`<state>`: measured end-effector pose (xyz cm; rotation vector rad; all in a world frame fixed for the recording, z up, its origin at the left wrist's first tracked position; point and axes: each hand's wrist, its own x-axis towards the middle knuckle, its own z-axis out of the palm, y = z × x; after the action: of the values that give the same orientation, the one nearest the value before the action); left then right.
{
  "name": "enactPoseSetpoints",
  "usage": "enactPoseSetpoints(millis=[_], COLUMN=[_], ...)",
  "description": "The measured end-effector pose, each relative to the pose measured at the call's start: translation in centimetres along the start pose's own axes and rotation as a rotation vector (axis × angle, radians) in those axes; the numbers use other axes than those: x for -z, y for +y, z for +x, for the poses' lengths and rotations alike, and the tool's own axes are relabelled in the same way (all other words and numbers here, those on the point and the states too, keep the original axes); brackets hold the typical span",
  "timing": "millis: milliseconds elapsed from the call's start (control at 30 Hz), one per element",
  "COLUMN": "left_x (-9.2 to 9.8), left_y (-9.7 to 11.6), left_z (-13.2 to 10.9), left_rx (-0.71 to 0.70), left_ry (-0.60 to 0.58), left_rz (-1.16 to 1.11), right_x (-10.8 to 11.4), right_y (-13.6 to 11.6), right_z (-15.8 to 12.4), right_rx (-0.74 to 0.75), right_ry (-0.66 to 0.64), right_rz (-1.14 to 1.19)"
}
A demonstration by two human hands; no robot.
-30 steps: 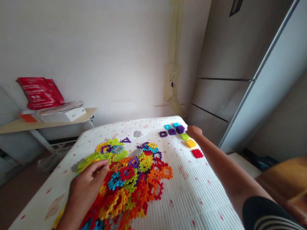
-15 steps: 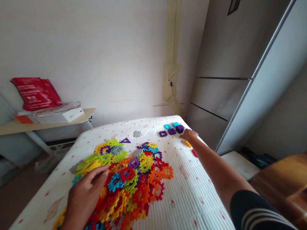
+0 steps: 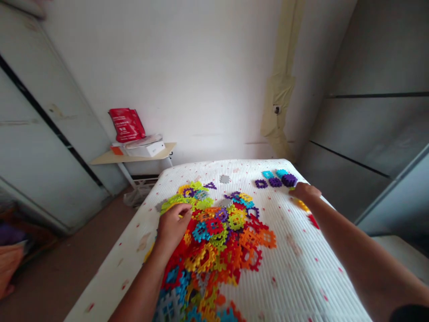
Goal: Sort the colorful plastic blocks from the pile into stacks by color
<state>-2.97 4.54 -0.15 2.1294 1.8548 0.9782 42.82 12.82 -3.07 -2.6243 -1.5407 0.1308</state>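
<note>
L hand [image 3: 173, 225] is over the toy pile [image 3: 214, 226] on its L side, fingers curled narrow. R hand [image 3: 306, 192]'s just beside the purple stack [image 3: 288, 180], mostly hiding a green piece [image 3: 291, 189]. Can't tell if either's gripping smth.

a lane over the white cloth [image 3: 288, 286] is running between the heaped pieces [image 3: 217, 241] and the right forearm [image 3: 351, 246]; the purple stack [image 3: 289, 180] is crowding the right hand [image 3: 305, 191], and the left hand [image 3: 173, 222] is blocking the heap's left side.
</note>
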Motion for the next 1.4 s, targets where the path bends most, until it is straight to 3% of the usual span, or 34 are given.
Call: enactPoseSetpoints(millis=[100,200,333,433,533,833,1000,1133,1267,1400], left_x=[-0.5,-1.7,-3.3,-4.0,-4.3,-4.4,-2.8,-0.9,-0.4,-1.6], left_y=[0.1,0.3,0.3,0.2,0.1,0.6,0.9,1.3,1.7,2.2], left_z=[1.8,3.4,4.4,4.8,5.2,5.1,4.9,3.3,0.7,-1.8], left_rx=[-0.083,-0.141,-0.155,-0.146,-0.149,-0.219,-0.183,-0.080,0.235,0.479], left_ry=[-0.118,-0.221,-0.317,-0.357,-0.383,-0.326,-0.208,-0.098,0.000,-0.003], left_rz=[0.081,0.171,0.293,0.361,0.403,0.327,0.148,-0.033,-0.628,-1.102], right_x=[1.1,2.0,1.2,-0.8,-2.7,-4.2,-3.9,-4.1,-4.6,-4.9], right_y=[-0.5,-1.4,-2.9,-3.5,-3.4,-2.9,-3.0,-3.1,-3.1,-2.9], right_z=[-0.9,-3.3,-8.3,-12.1,-14.7,-15.7,-15.8,-15.8,-15.6,-15.1], right_rx=[-0.101,-0.014,0.384,0.676,0.827,0.863,0.834,0.834,0.831,0.810], right_ry=[-0.022,0.127,0.296,0.317,0.315,0.318,0.299,0.306,0.336,0.331], right_rz=[-0.066,-0.140,-0.183,-0.147,-0.118,-0.035,-0.006,0.010,0.035,0.112])
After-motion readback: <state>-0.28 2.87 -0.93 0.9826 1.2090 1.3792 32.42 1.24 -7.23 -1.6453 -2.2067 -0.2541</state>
